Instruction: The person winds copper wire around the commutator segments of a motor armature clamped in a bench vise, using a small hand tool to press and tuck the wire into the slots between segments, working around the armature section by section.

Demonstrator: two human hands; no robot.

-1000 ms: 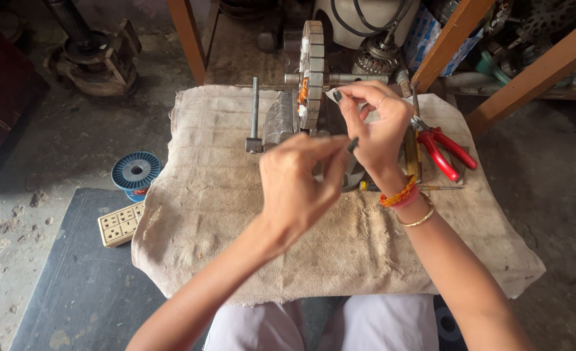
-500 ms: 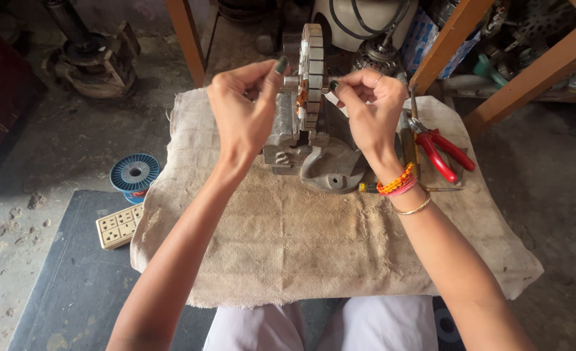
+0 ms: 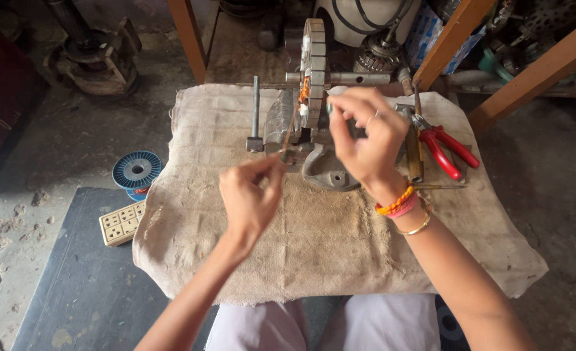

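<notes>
A round motor stator [image 3: 313, 62] with white slot liners and copper winding stands on edge in a grey metal stand [image 3: 327, 170] on a burlap cloth [image 3: 314, 234]. My left hand [image 3: 252, 198] is below and left of it, fingers pinched on a thin copper wire [image 3: 288, 135] that runs up to the stator. My right hand [image 3: 364, 138] is at the stator's right side, fingers closed near the winding; what it grips is hidden.
Red-handled pliers [image 3: 445, 148] lie right of the stand. A steel rod on a block [image 3: 255, 117] stands left of it. A blue wire spool [image 3: 136, 170] and a beige socket strip [image 3: 121, 222] sit on the floor at left. Wooden legs [image 3: 528, 68] and motor parts crowd the back.
My left hand has dropped from beside the stator's top down and toward me, drawing the wire out. My right hand has stayed at the stator, shifting slightly lower.
</notes>
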